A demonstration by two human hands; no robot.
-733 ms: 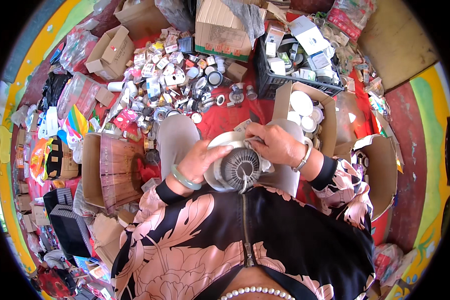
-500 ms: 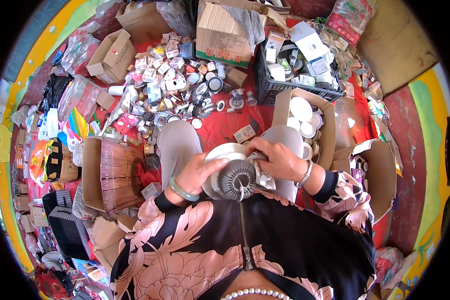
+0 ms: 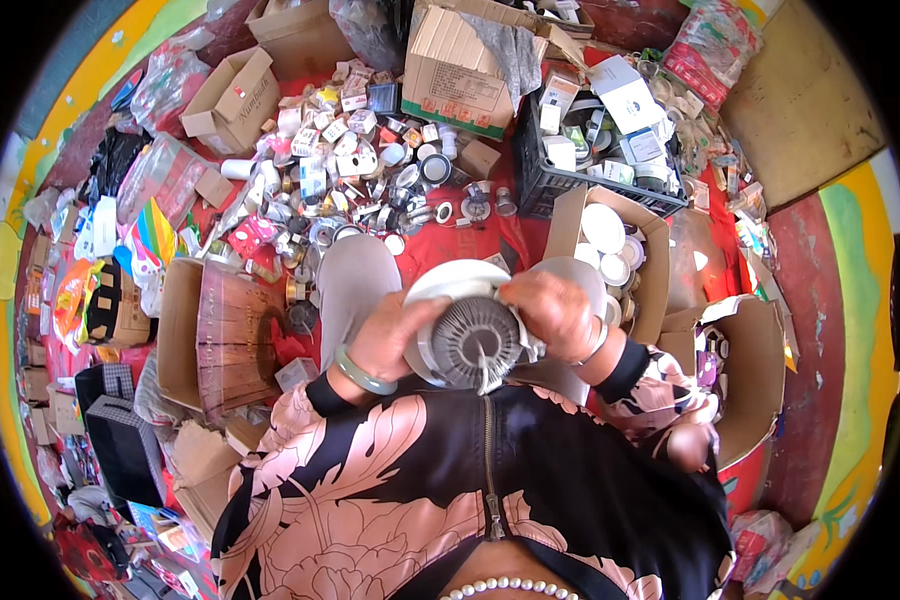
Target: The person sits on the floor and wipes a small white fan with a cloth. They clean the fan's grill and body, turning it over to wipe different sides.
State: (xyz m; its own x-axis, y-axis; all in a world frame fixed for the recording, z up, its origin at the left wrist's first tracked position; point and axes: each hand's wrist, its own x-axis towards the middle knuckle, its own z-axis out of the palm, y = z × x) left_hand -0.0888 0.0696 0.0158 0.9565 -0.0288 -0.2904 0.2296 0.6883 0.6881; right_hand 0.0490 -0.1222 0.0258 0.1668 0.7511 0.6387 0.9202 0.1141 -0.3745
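Observation:
Close to my body I hold a round downlight (image 3: 476,343) with a grey finned heat sink, a pale wide rim and a short wire hanging from its middle. My left hand (image 3: 388,335) is closed on the left side of the rim, the thumb lying over it. At the right side, my right hand (image 3: 555,315) has its fingers bent against the rim, slightly blurred. A scrap of pale crumpled cloth (image 3: 534,350) shows below those fingers, mostly hidden. The lamp's front side faces away from view.
Beyond my knees lies a heap of small lamps and boxes (image 3: 355,160). A black crate (image 3: 600,185) of lamp parts stands at the far right, near a carton (image 3: 656,260) with white discs. Another open carton (image 3: 750,390) sits right, and a wood-print carton (image 3: 232,335) left.
The downlight has tilted, so its finned back appears larger and rounder. My right hand has shifted slightly right along the rim; my left hand has moved a little left and keeps its hold.

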